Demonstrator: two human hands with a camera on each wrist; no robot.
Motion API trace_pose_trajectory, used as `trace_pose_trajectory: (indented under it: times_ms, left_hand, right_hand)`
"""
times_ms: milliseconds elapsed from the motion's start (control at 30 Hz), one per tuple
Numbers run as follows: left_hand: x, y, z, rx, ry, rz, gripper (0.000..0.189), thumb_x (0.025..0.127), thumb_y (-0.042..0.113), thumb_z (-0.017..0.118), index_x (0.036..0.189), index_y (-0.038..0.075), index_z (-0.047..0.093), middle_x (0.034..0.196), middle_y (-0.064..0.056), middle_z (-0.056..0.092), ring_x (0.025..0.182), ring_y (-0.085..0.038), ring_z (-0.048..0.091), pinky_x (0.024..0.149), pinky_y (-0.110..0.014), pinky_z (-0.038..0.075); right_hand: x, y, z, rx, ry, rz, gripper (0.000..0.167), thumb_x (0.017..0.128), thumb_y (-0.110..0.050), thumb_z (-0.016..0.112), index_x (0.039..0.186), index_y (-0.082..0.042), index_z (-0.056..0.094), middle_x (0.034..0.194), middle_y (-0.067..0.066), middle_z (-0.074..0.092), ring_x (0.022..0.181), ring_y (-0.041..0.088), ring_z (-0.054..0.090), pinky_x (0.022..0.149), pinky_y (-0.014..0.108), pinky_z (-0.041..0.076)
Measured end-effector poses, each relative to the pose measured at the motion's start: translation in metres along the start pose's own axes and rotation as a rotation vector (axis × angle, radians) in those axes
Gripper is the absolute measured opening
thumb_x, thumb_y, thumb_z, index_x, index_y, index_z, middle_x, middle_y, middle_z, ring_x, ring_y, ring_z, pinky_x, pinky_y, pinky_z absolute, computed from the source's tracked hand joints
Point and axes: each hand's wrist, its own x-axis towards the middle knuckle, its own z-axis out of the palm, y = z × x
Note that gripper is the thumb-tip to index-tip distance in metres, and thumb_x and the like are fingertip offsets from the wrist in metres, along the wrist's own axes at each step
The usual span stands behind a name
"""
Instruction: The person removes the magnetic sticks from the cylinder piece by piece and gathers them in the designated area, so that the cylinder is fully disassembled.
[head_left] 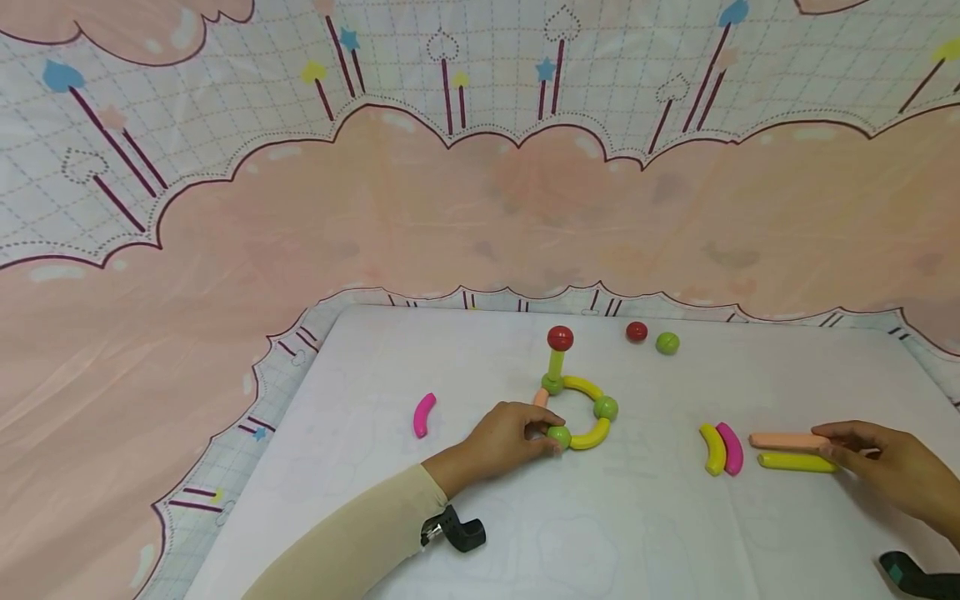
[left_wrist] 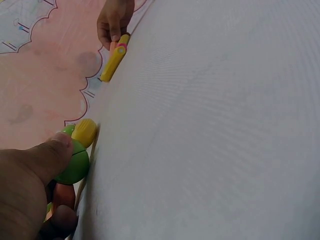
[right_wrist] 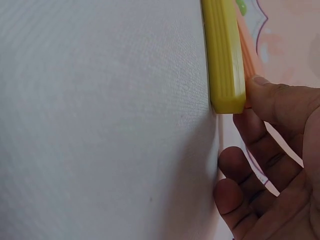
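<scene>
A ring of yellow curved pieces (head_left: 592,436) and green balls (head_left: 605,407) lies on the table, with a yellow-green stick (head_left: 556,364) and a red ball (head_left: 560,337) extending from its far side. My left hand (head_left: 498,446) pinches the green ball (left_wrist: 75,167) at the ring's near left, partly hiding an orange piece (head_left: 541,397). Over to the right, my right hand (head_left: 892,467) pinches the right end of a straight orange stick (head_left: 783,441) between thumb and fingers. A straight yellow stick (right_wrist: 225,60) lies alongside it, on the near side.
Left of the ring lies a pink curved piece (head_left: 424,415). Another pink curved piece (head_left: 729,448) and a yellow one (head_left: 712,450) sit side by side left of the sticks. A loose red ball (head_left: 637,332) and green ball (head_left: 667,342) rest near the table's (head_left: 420,350) far edge.
</scene>
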Motion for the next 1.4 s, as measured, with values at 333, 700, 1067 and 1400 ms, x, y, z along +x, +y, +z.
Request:
trace_pose_trajectory:
  times_ms: [333, 700, 1067, 1400]
  left_hand:
    - [0.0, 0.002, 0.0, -0.003, 0.001, -0.012, 0.033, 0.088, 0.03, 0.083, 0.119, 0.021, 0.077, 0.093, 0.02, 0.069, 0.078, -0.002, 0.056, 0.069, -0.02, 0.048]
    - [0.0, 0.001, 0.0, -0.001, 0.005, -0.009, 0.033, 0.088, 0.03, 0.083, 0.118, 0.021, 0.077, 0.093, 0.02, 0.069, 0.078, -0.002, 0.055, 0.069, -0.019, 0.048]
    - [-0.001, 0.001, -0.001, 0.001, 0.002, -0.013, 0.033, 0.088, 0.03, 0.083, 0.119, 0.02, 0.077, 0.093, 0.02, 0.068, 0.078, -0.003, 0.055, 0.068, -0.02, 0.048]
    - [-0.001, 0.001, -0.001, -0.008, 0.0, -0.014, 0.033, 0.088, 0.031, 0.083, 0.119, 0.02, 0.077, 0.095, 0.02, 0.069, 0.08, -0.003, 0.057, 0.07, -0.02, 0.049]
  right_hand:
    - [-0.001, -0.007, -0.006, 0.018, -0.036, 0.013, 0.044, 0.103, -0.032, 0.065, 0.12, 0.008, 0.067, 0.097, 0.016, 0.069, 0.081, 0.024, 0.056, 0.058, 0.026, 0.042]
    - [0.0, 0.002, -0.001, 0.05, -0.05, 0.056, 0.04, 0.103, -0.03, 0.065, 0.12, 0.007, 0.067, 0.106, 0.021, 0.069, 0.081, 0.018, 0.053, 0.058, 0.022, 0.042]
    - [0.006, 0.001, 0.0, 0.054, -0.056, 0.097, 0.041, 0.104, -0.028, 0.062, 0.122, 0.009, 0.065, 0.11, 0.026, 0.067, 0.088, 0.026, 0.056, 0.062, 0.027, 0.043]
    - [0.008, -0.03, 0.004, 0.048, 0.065, 0.068, 0.03, 0.103, -0.015, 0.061, 0.121, 0.009, 0.063, 0.105, 0.026, 0.067, 0.084, 0.029, 0.053, 0.054, 0.022, 0.043]
